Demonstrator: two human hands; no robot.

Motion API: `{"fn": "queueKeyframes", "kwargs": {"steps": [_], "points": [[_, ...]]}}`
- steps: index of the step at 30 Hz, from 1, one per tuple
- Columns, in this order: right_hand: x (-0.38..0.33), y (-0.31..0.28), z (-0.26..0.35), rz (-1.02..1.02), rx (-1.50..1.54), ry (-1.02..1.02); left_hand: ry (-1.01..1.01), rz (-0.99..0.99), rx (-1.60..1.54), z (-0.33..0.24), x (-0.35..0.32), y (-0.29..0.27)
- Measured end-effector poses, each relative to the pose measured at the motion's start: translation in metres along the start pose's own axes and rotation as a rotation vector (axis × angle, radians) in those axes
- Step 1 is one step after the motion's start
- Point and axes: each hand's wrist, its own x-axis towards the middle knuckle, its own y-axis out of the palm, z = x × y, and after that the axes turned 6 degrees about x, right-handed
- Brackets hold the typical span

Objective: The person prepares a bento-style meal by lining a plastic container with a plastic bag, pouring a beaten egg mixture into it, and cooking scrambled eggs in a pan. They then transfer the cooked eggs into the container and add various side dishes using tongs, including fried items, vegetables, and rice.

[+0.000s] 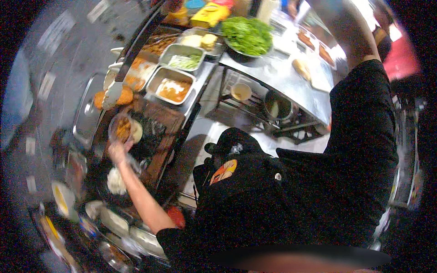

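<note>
We are gripping a small round bowl (122, 128) with our left hand (117, 150) over the dark worktop (157, 136); our right hand is hiding out of view. A yellow box (209, 14) is sitting beyond the steel trays (175, 88).

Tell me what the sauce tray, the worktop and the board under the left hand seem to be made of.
Sauce tray: probably stainless steel, with a grey, shiny rim. Worktop: also looks like steel, a pale, reflective sheet. Board: looks like dark brown wood, matte, though blur leaves it uncertain. The left hand is above it.
</note>
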Motion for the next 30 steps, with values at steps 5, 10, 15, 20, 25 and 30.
{"fn": "queueKeyframes", "kwargs": {"steps": [5,10,15,20,25,30], "points": [[-0.1,0.012,-0.059,-0.037,0.197,0.222,-0.344,0.066,-1.16,0.02,0.003,-0.052],[-0.209,0.046,-0.065,-0.159,0.462,0.617,-0.21,0.315,-1.163,-0.08,0.023,-0.199],[-0.31,0.078,-0.1,-0.155,0.414,0.842,0.348,0.347,-1.126,-0.231,0.05,-0.241],[-0.42,0.122,-0.149,-0.117,0.555,1.092,0.417,0.898,-1.47,-0.459,0.062,-0.197],[-0.477,0.156,-0.216,-0.293,0.29,1.052,0.526,0.514,-0.853,-0.649,0.081,-0.135],[-0.506,0.17,-0.281,-0.217,0.425,1.012,0.512,0.31,-0.719,-0.723,0.117,-0.142]]}}
